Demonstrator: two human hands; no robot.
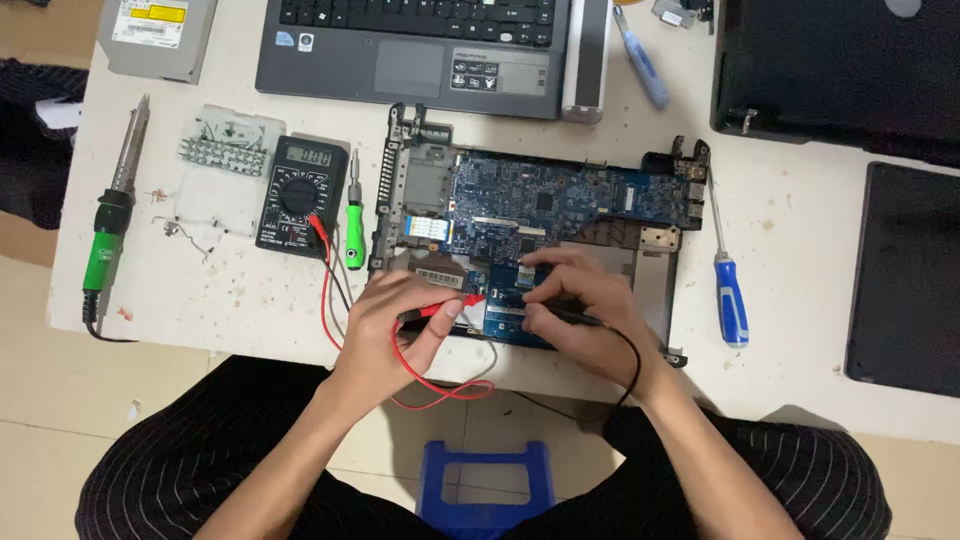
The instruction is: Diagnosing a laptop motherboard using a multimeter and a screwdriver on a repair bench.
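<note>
Now, looking down from my head camera, my left hand (400, 320) is closed around the red probe (445, 308), its tip resting on the blue circuit board (560, 200) that sits in an opened laptop shell (410, 180) at the near edge of the tabletop (800, 250). My right hand (580, 310) pinches the black probe (580, 318) just beside it, fingertips down on the same board, the two hands almost touching. Red and black leads (330, 290) run from the probes over the near edge and back up to the black multimeter (300, 195), which lies left of the shell. A green screwdriver (354, 225) lies between meter and shell. A soldering iron (110, 230) lies along the left edge, and a blue-handled screwdriver (730, 290) lies right of the shell. A grey laptop (420, 45) sits at the far edge.
</note>
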